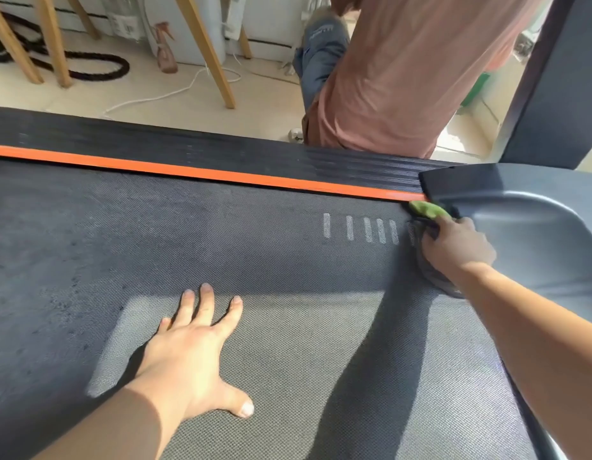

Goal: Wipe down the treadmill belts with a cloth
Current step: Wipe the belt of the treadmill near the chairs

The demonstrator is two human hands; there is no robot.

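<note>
The dark textured treadmill belt [255, 260] fills the lower view, with white dash marks near its right end. My left hand [191, 353] lies flat on the belt with fingers spread. My right hand [454, 250] grips a cloth [427, 209] that shows green at its far tip and dark grey under the palm. The cloth is pressed on the belt at its far right corner, against the grey motor cover [527, 220] and the orange stripe [188, 169].
A ribbed black side rail [155, 141] runs beyond the orange stripe. A person in a pink shirt [404, 71] stands just past the rail. Wooden legs [208, 51], a spray bottle [165, 48], a black rope [89, 68] and a white cable are on the floor. A dark upright [560, 78] rises at right.
</note>
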